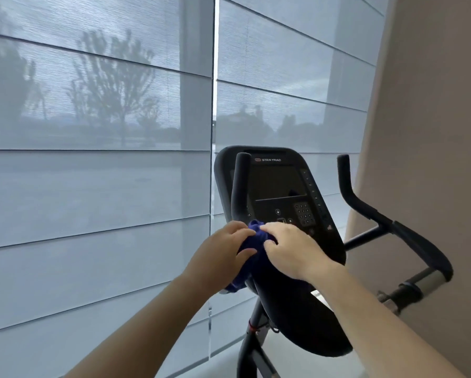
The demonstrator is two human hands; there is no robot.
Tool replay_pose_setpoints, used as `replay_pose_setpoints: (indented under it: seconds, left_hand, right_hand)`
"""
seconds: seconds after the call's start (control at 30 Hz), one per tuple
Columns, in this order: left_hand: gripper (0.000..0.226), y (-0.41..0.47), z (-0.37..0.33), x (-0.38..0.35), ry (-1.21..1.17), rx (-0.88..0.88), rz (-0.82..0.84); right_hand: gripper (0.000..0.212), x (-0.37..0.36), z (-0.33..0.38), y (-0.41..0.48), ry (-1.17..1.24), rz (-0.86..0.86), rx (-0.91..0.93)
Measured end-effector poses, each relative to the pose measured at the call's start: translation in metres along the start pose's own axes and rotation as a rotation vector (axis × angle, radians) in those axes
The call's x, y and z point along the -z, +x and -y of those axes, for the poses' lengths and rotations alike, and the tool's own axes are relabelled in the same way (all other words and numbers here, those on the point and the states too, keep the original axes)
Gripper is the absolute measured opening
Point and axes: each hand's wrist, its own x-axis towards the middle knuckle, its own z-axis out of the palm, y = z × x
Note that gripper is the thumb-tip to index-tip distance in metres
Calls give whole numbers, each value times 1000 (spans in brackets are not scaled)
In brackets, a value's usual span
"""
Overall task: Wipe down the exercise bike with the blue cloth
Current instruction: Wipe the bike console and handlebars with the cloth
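Item 1, my left hand (223, 249): fingers curled round the blue cloth (252, 244), thumb across its front; grip closed on it.

Item 2, my right hand (288, 246): just beside the left, fingers bent and pinching the same cloth from its right side, palm down over the bike (297, 309).

Item 3, cloth: bunched between both hands, bulk showing in the gap between them and above the fingertips; a tail hangs below my left wrist. It lies against the foot of the left handlebar (239, 186), at the lower left edge of the console (280, 192).

Item 4, bike: black, frame post running down beneath my right forearm.

Item 5, console: dark screen, keypad at lower right, "STAR TRAC" printed along the top.

Item 6, right handlebar (392, 227): well apart from both hands, near the beige wall (433, 132).

Item 7, blinds (92, 132): grey, translucent, behind everything; tree shapes show through.
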Motion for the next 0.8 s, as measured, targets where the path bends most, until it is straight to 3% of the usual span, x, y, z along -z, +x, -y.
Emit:
replay_pose_setpoints:
  seconds: [0.07,0.23,0.57,0.7,0.8]
  left_hand:
    - [39,-10,-2,-8,-22,36,88]
    - [53,-19,8,-18,-30,49,154]
    - [44,18,22,-11,-4,-61,-60]
    - [43,50,36,2,88,-107,-130]
    - [28,74,43,18,192,-196,-274]
  right_hand:
    - [45,-22,1,-4,46,103,-19]
    - [57,-32,-9,-6,86,74,28]
    - [18,-25,-12,20,269,-239,105]
    - [19,-16,-3,56,304,-428,199]
    - [28,-9,4,86,282,-530,248]
